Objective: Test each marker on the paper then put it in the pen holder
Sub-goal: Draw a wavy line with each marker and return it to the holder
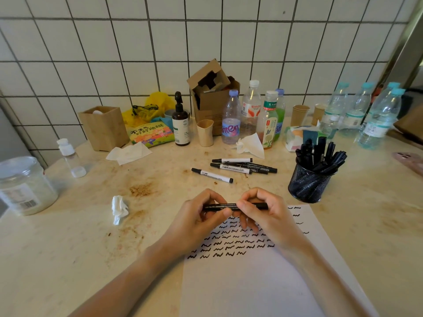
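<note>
Soft, even daylight with strong wide-angle bending

The light is bright and diffuse, warmer toward the right, so shadows under the hands and the pen holder (309,183) stay faint. The surface (80,248) has a mild sheen without harsh glare. The centre is sharp; the tiled wall (91,53) curves and the jar (23,184) at the left edge smears slightly.

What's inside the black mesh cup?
The pen holder is packed with black markers, tops sticking out. Its bottom is hidden beneath them.
</note>
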